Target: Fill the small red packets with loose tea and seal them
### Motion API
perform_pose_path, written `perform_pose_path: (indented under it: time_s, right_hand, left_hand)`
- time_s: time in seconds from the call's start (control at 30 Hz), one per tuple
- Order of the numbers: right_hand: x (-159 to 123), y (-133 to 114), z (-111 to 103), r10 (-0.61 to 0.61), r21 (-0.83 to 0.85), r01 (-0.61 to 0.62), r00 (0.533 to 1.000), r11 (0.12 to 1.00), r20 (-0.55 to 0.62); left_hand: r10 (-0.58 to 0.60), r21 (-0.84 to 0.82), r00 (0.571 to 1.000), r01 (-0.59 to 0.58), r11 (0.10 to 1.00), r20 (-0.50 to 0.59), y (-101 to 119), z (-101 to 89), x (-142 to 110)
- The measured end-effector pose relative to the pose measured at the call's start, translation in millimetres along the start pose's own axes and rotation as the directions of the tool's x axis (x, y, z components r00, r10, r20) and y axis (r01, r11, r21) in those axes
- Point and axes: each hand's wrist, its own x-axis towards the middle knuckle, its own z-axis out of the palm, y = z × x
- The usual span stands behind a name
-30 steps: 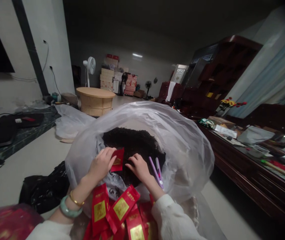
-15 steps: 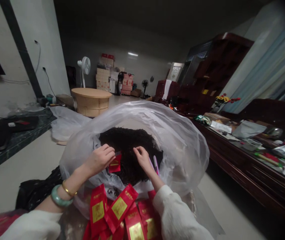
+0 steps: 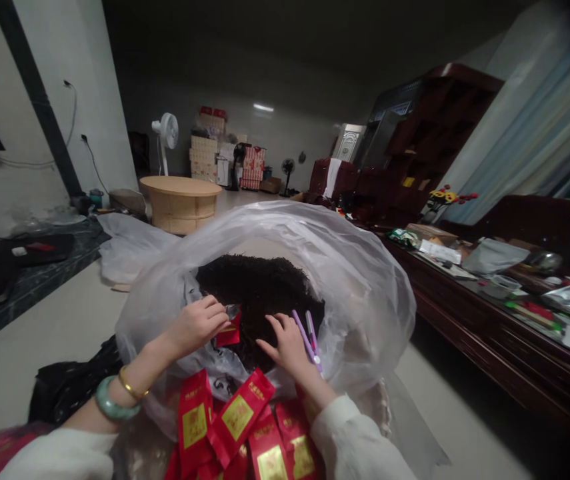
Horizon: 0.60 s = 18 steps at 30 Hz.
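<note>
Loose dark tea-like leaves (image 3: 259,287) fill the inside of a large clear plastic bag (image 3: 375,293). My left hand (image 3: 203,325) pinches the top of a small red packet (image 3: 229,331) over the left side of the leaves. Above their right side is my right hand (image 3: 287,343), its fingers apart and holding nothing. Beside it lies a purple tong-shaped tool (image 3: 311,343) with its two arms spread in a narrow V. Several red packets with gold labels (image 3: 239,419) are heaped in front, between my forearms.
A long dark wooden table (image 3: 469,320) on the right carries papers, bags and a vase of flowers. Farther back are a round wooden table (image 3: 181,187), a white fan (image 3: 168,130) and stacked boxes (image 3: 203,157). Black plastic (image 3: 75,380) lies on the floor at left.
My right hand has moved down towards me, and its fingers have spread from a near pinch. More of the purple tool shows. The left hand keeps hold of the red packet.
</note>
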Motion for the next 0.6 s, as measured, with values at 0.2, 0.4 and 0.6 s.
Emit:
perform_pose_path:
  time_s: [0.2,0.4,0.6]
  right_hand:
    - [18.6,-0.8,4.8,-0.03,0.122,0.035,0.999,0.992,-0.036]
    - [41.9,-5.9,8.2,0.014,0.226,0.0,0.998,0.974,-0.06]
    - [67.0,-4.1,9.5,0.103,0.359,-0.058,0.989,0.932,-0.107]
  left_hand:
    - [-0.001,-0.031,0.999,0.002,1.0,0.041,1.0,3.4,-2.7]
    - [-0.08,-0.155,0.996,0.084,0.984,0.035,-0.5,3.3,-2.5]
    - [-0.041,-0.091,0.999,0.042,0.995,0.007,0.6,1.0,-1.9]
